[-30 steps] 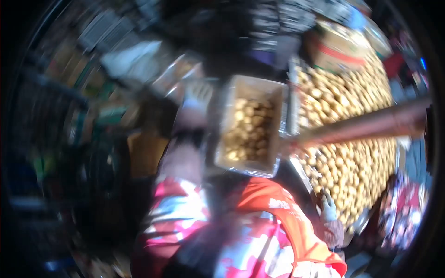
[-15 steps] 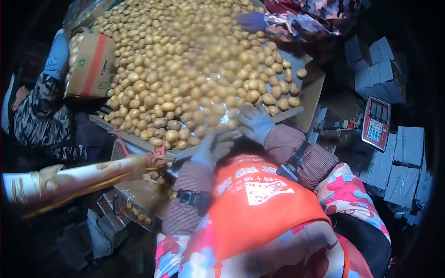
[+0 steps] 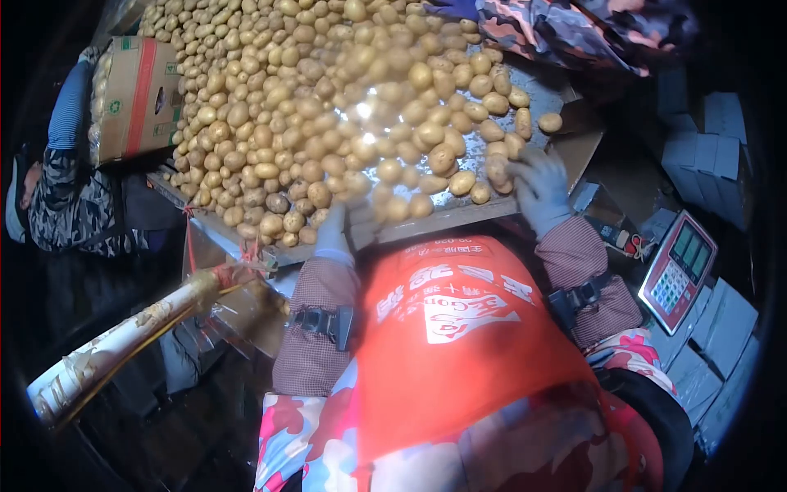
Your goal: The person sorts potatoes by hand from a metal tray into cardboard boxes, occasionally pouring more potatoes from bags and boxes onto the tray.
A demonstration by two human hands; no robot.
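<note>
Looking down, first an orange apron (image 3: pixel 459 328), close to the chest, with checked sleeves on both sides. Just past it, the near rim of the table (image 3: pixel 459 215).

Next, the right hand (image 3: pixel 537 189) in a grey glove, laid on the potatoes (image 3: pixel 328 107) at the near right corner. Fingers spread wide and loose, not closed on any one. Then the left hand (image 3: pixel 334 228), at the near rim too, down among the small ones, but too blurry to tell whether open or closed. Potatoes heaped all over the table, from the rim up to the far end (a really big pile).

Best done softly, most likely: flat palms, loose fingers, small pulls, a few at a time. Better not to shove hard, for fear of rolling some off the rim. Good to keep both hands low and close to the pile.

Off to the right, a scale (image 3: pixel 676 271) with red sides, and pale cartons (image 3: pixel 713 139) beyond it. Off to the left, a long taped pole (image 3: pixel 123 344) down low. Farther up that side, a brown box (image 3: pixel 135 98) against the pile, with another person's blue arm (image 3: pixel 70 107) just beside it. At the far end, one more person's sleeve (image 3: pixel 574 29) in bright patches.
</note>
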